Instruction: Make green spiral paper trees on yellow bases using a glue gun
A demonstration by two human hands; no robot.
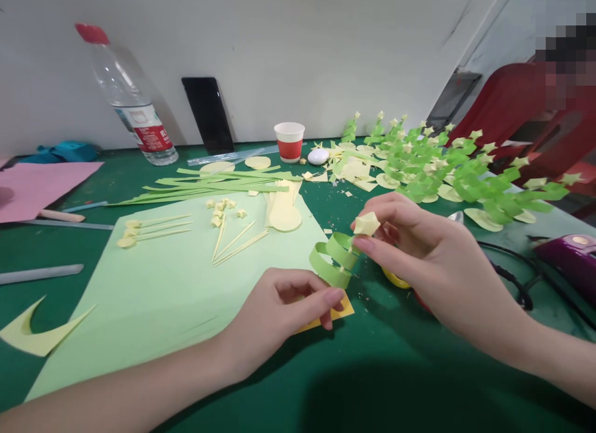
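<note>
My right hand (410,234) pinches a pale yellow paper star (367,224) between thumb and fingers. Below the star hangs a green paper spiral (331,273), a curled strip threaded on a thin stick that shows only in short bits. At the lower end of the spiral, my left hand (298,302) is closed, thumb against fingers; the exact grip there is partly hidden. Under my left hand lie a pale green sheet (186,296) and a yellow-orange piece (344,309). Toothpicks (239,240), small paper stars (221,210) and yellow discs (285,218) rest on the sheet.
Several finished spirals with stars (442,163) stand at the back right. Green strips (218,183), a paper cup (289,142), a phone (208,115) and a bottle (135,104) are along the wall. A purple tool (568,265) with a black cable lies right. A person sits beyond.
</note>
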